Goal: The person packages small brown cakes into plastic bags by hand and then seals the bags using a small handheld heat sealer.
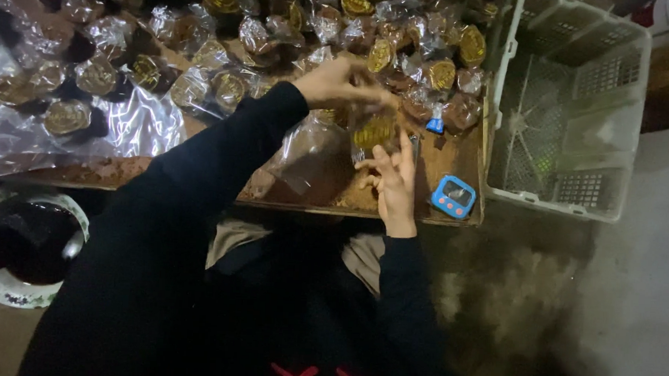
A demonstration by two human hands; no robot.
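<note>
Both my hands meet over a low wooden tray (454, 159) strewn with brown powder. My left hand (338, 81) pinches the top of a small clear plastic packet (373, 130) with a gold round label. My right hand (392, 179) supports the same packet from below, fingers spread against it. A larger clear bag of brown powder (306, 161) lies on the tray just left of my right hand. Several filled, gold-labelled packets (281, 30) are piled across the back of the tray.
A small blue digital timer (453, 196) sits at the tray's front right corner. A white plastic crate (567, 107) stands to the right. A patterned bowl with dark contents (21, 247) is at the lower left. Clear plastic sheeting (136, 125) covers the tray's left side.
</note>
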